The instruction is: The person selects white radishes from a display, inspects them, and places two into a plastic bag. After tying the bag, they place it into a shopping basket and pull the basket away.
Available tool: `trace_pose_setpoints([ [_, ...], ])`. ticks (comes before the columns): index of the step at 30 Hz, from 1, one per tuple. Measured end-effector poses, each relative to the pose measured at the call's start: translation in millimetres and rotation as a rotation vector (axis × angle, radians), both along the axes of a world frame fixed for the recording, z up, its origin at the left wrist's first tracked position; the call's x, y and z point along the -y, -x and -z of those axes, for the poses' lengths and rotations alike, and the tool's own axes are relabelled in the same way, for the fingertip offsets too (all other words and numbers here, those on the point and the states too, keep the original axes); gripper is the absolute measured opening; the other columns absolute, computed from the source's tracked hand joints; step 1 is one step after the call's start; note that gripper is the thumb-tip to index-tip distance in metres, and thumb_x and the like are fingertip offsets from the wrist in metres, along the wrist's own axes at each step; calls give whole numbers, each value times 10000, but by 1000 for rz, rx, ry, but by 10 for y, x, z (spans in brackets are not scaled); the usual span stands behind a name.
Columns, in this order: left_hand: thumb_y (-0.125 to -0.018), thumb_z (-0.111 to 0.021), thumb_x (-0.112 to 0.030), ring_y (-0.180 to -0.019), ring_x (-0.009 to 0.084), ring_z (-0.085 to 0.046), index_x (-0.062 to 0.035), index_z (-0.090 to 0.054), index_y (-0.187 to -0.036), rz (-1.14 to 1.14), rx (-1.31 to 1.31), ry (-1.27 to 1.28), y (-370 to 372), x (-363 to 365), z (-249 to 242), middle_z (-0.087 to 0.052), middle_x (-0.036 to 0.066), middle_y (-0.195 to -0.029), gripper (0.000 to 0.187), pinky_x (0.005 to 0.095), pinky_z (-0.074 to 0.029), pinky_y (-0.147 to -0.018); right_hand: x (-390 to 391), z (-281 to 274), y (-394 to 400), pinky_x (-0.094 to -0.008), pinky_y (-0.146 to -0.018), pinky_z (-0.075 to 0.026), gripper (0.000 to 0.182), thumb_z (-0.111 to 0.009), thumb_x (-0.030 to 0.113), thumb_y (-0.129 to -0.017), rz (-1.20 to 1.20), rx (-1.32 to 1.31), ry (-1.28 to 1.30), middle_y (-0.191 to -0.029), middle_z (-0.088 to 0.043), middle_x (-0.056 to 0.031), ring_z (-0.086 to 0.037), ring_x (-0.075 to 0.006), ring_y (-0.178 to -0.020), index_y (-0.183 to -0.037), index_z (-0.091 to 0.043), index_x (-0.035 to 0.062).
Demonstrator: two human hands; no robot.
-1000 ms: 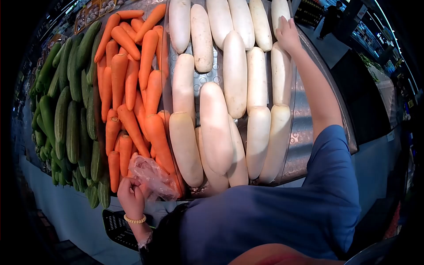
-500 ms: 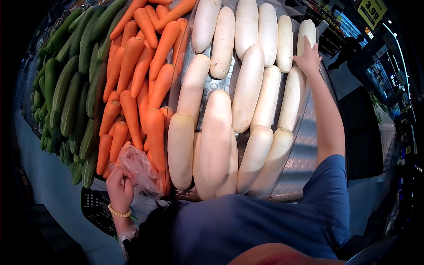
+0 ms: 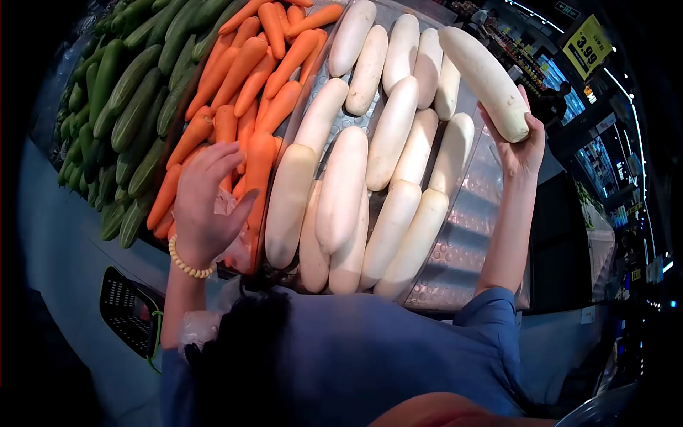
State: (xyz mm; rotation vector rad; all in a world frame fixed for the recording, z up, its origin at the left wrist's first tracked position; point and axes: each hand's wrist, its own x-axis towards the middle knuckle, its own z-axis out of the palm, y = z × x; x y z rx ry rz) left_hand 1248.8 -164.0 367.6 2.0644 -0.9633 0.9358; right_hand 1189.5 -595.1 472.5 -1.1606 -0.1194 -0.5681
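My right hand (image 3: 521, 146) grips a long white radish (image 3: 484, 80) by its lower end and holds it up above the right side of the display. My left hand (image 3: 205, 206) is raised over the near carrots (image 3: 245, 99) with its fingers apart, a thin plastic bag (image 3: 231, 235) partly hidden beneath it. A bead bracelet sits on that wrist. More white radishes (image 3: 341, 188) lie in rows on the dimpled metal shelf (image 3: 462, 249).
Green cucumbers (image 3: 131, 107) fill the left of the display beside the carrots. A black shopping basket (image 3: 128, 313) hangs low at my left. A yellow price sign (image 3: 587, 46) and shop aisles show at the far right.
My right hand has lifted a radish off the back row. My left hand rose from the shelf edge and spread open over the carrots and bag. The view tilted.
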Motion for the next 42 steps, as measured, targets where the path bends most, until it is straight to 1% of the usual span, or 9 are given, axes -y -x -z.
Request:
trace_pose_setpoints([
  [4,-635,-728,-495,-1229,345,-398,-210,-394,-1342,1,412,35,-87,586,-387,-393,133,-1365,832,537,-256,-1017,-877,-75,349,-392,-995,-402,770,-584,211,-720,-218,-159,337,-1316,-423,-202,-479,-306,-1175,-1387,-269,-10],
  [6,-514,-810,-416,-1221,351,-414,-199,-415,-1328,-13,376,34,-48,905,-398,-394,149,-1358,930,531,-335,-975,-1330,-11,504,-370,-1002,-371,786,-603,220,-724,-352,-207,480,-1327,-417,-200,-463,-291,-1190,-1400,-261,10],
  [12,-586,-834,-231,-965,145,-554,-1,-435,-1189,878,-801,633,127,821,67,-565,76,-1041,758,293,-476,-829,-1889,447,516,-359,-1107,-145,1077,-643,560,-728,-322,47,314,-1475,-157,-190,-183,-302,-1367,-1452,0,90],
  [15,-703,-647,-443,-975,259,-581,-26,-364,-1290,1219,-1181,800,56,668,-56,-555,150,-1088,774,390,-525,-790,-2153,866,464,-433,-1103,-131,1126,-624,657,-701,-296,-34,360,-1489,-91,-185,-117,-325,-1381,-1453,6,104],
  [22,-725,-606,-426,-997,261,-567,-34,-317,-1322,1110,-975,938,126,618,-222,-529,133,-1096,771,384,-507,-835,-2563,1064,493,-369,-1005,-343,955,-766,199,-731,-200,151,539,-1353,-353,-150,-397,-222,-1230,-1428,-130,51],
  [28,-676,-768,-137,-932,168,-575,30,-412,-1169,693,-680,770,355,688,-429,-564,105,-1028,631,323,-495,-805,-2522,1381,326,-318,-702,-512,952,-765,350,-690,-451,8,23,-1162,-517,-138,-568,-233,-1004,-1394,-199,50],
  [34,-730,-607,-448,-978,270,-604,23,-351,-1299,953,-886,770,142,687,-406,-569,153,-1085,782,424,-509,-851,-2341,1746,307,-214,-298,-431,816,-502,615,-809,-1353,-42,-787,-1126,-500,-302,-606,-246,-571,-1344,-297,35],
  [37,-759,-522,-576,-984,300,-595,-16,-365,-1297,1055,-1063,924,50,682,-299,-567,139,-1101,792,475,-497,-849,-2299,1681,373,-209,-308,-437,826,-494,615,-812,-1188,-151,-603,-1143,-491,-313,-614,-253,-582,-1361,-278,37],
  [42,-750,-518,-625,-1046,331,-529,8,-448,-1186,955,-1015,1321,-34,719,-197,-568,143,-1085,772,492,-459,-879,-2189,1296,597,-337,-833,-499,746,-651,387,-806,-537,-231,-130,-1245,-490,-122,-557,-213,-1042,-1376,-310,47],
])
